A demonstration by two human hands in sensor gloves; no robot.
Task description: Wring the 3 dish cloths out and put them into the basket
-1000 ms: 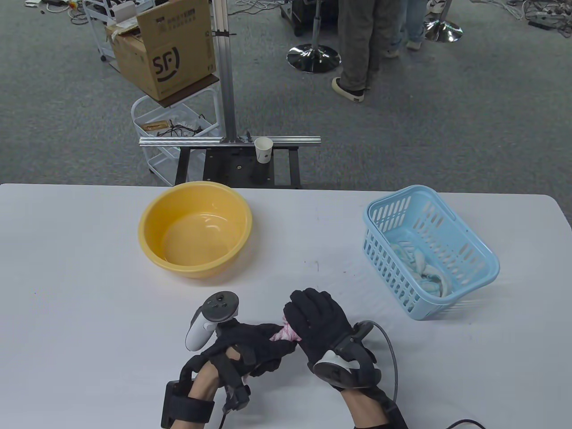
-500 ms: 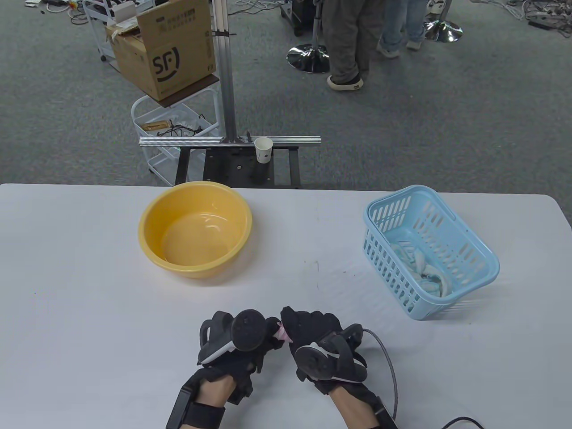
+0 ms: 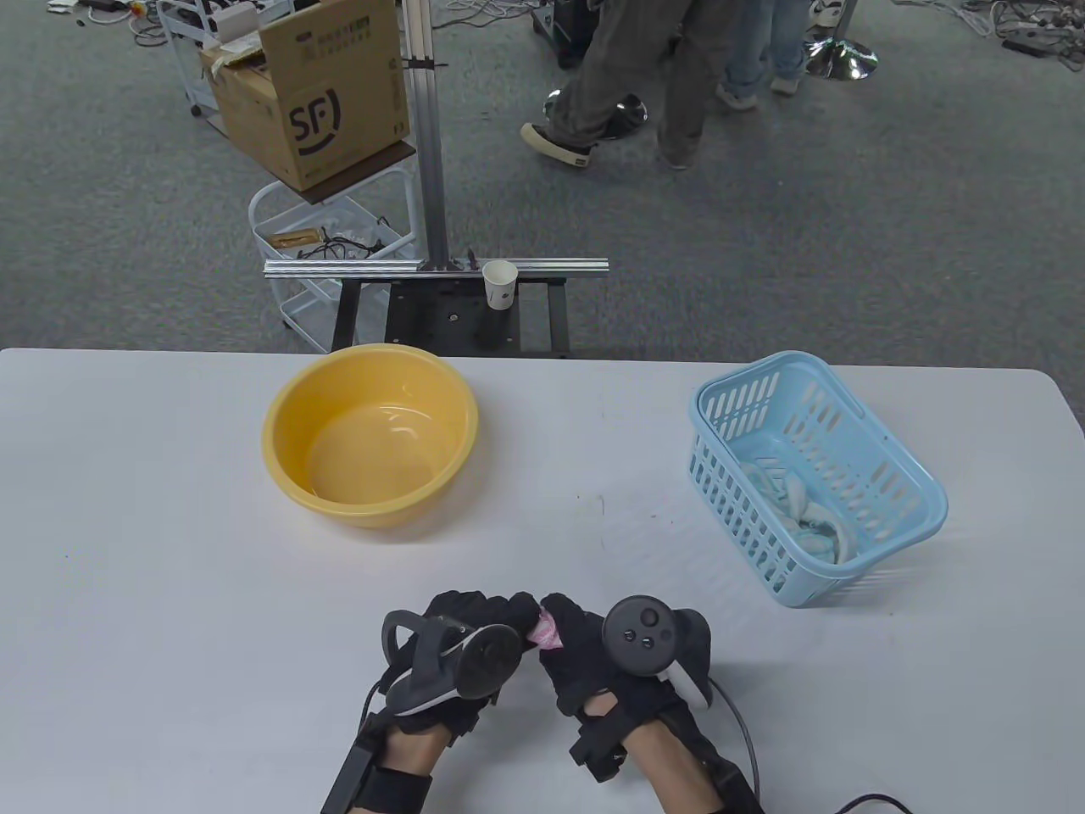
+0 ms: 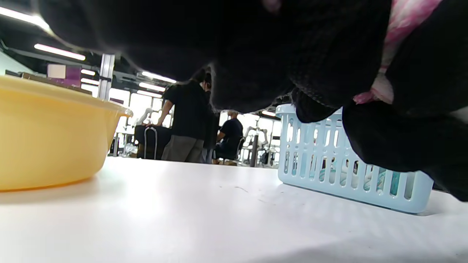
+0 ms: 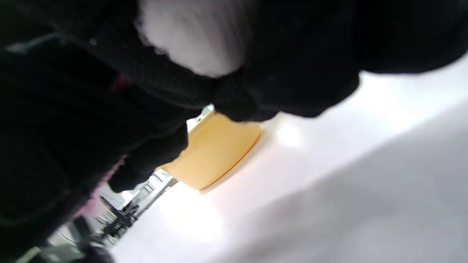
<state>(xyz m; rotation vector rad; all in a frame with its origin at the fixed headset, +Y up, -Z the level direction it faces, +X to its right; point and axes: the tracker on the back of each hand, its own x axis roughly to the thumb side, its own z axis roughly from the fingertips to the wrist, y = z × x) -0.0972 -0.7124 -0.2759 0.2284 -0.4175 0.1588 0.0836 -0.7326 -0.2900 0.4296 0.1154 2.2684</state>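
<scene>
Both gloved hands meet near the table's front edge around a pink-and-white dish cloth, of which only a small twisted bit shows between them. My left hand grips one end, my right hand grips the other, fingers curled tight. In the left wrist view the pink cloth peeks out between the black fingers. The light blue basket stands at the right with a blue-and-white cloth lying in it. The yellow basin sits at the left.
A metal frame with a paper cup stands behind the table's far edge. Beyond it are a cardboard box on a cart and the legs of people walking on the carpet.
Both hands have rolled in opposite directions around the cloth: the right tracker has turned up to face the camera, the left tracker has turned down. Less pink cloth shows now. The people behind have moved.
</scene>
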